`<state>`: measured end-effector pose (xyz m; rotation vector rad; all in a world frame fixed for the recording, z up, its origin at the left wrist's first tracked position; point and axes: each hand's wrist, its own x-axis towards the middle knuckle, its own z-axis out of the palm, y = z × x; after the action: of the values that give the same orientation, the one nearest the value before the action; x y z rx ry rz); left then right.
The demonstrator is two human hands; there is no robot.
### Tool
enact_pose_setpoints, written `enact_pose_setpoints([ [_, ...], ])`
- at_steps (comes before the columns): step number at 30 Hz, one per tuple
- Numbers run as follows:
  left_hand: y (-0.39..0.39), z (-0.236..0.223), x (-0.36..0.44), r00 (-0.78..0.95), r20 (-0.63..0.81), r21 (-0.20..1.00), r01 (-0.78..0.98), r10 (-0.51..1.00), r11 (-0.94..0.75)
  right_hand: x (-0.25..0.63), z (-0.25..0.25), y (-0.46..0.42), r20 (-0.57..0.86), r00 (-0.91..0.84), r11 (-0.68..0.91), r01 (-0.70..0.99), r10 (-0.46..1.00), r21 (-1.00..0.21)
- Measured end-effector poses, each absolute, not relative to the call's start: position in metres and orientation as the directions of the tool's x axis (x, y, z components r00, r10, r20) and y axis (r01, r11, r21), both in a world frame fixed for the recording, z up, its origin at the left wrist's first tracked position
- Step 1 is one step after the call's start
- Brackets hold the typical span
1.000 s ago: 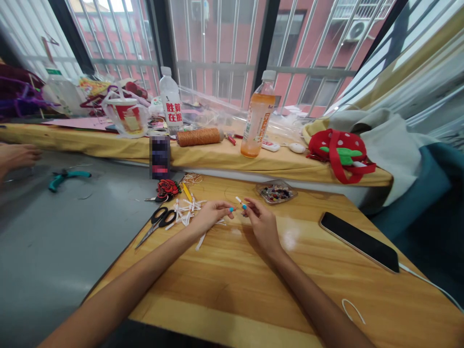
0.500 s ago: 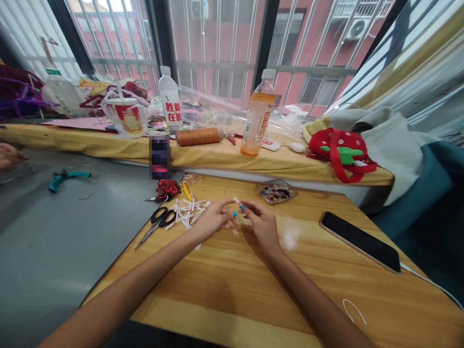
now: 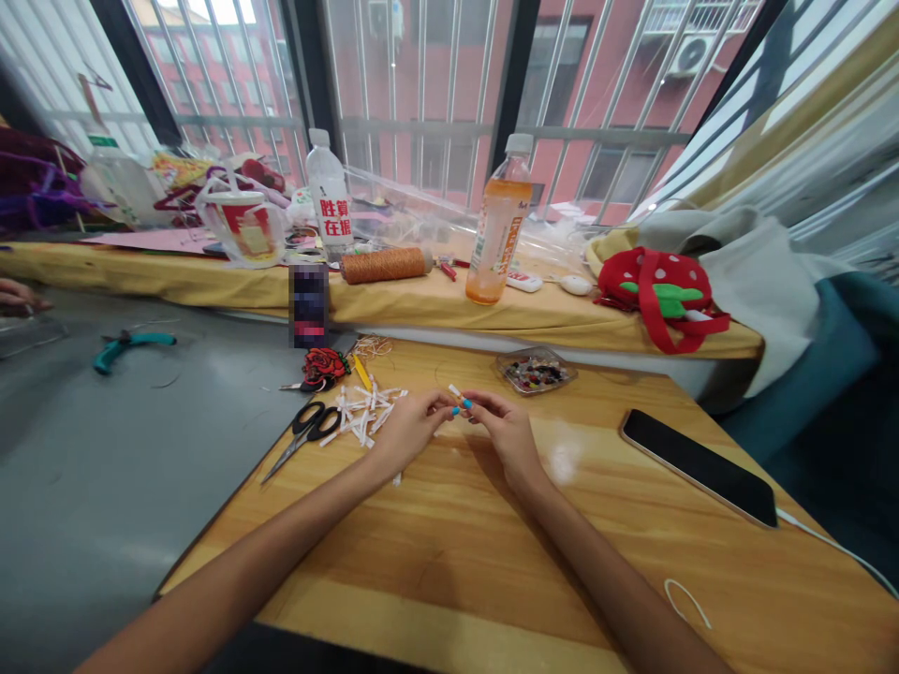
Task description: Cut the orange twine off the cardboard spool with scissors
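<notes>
Above the wooden table (image 3: 435, 524), my right hand (image 3: 509, 435) pinches a small white strip (image 3: 454, 389) between thumb and fingertips. My left hand (image 3: 416, 426) meets it from the other side, its thumb and finger closed by the strip's lower end. What the left fingertips grip is too small to make out. Beside my left hand lies a loose pile of white strips (image 3: 361, 417). Black-handled scissors (image 3: 309, 432) rest left of the pile. A red rose patch (image 3: 324, 365) and a yellow tool (image 3: 362, 373) are just behind it.
A clear box (image 3: 521, 389) of mixed beads stands behind my right hand. To the right lies a phone (image 3: 695, 468) with a white cable. Teal pliers (image 3: 132, 346) and another person's hand (image 3: 20, 298) are at left. Bottles and an orange thread spool (image 3: 388, 266) line the ledge.
My left fingers have closed in from an open spread to meet the right fingertips. The white strip has shifted slightly to the left. The other person's hand has moved a little.
</notes>
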<state>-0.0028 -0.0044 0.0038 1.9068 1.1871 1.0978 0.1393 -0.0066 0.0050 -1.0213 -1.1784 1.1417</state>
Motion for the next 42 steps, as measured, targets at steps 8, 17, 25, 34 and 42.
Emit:
enact_pose_setpoints([
  [8,-0.002,0.007,-0.005,0.160,0.320,0.802,0.479,0.934,-0.357,0.138,0.002,-0.007,0.201,0.018,0.201,-0.047,0.979,-0.978],
  [17,0.006,0.002,-0.007,0.204,0.029,0.988,0.141,0.979,-0.059,0.140,0.003,-0.010,0.282,0.003,0.280,0.103,0.959,-0.954],
  [25,0.001,0.015,-0.006,0.292,-0.059,0.997,0.064,0.954,0.042,0.141,0.005,-0.010,0.302,-0.006,0.300,0.134,0.953,-0.944],
  [34,0.005,0.009,-0.012,0.345,-0.028,0.994,0.112,0.938,-0.011,0.143,0.005,-0.007,0.305,-0.035,0.307,0.123,0.952,-0.944],
  [42,0.005,0.009,-0.009,0.334,0.057,0.986,0.129,0.941,-0.106,0.143,0.003,-0.007,0.314,-0.063,0.320,0.134,0.947,-0.938],
])
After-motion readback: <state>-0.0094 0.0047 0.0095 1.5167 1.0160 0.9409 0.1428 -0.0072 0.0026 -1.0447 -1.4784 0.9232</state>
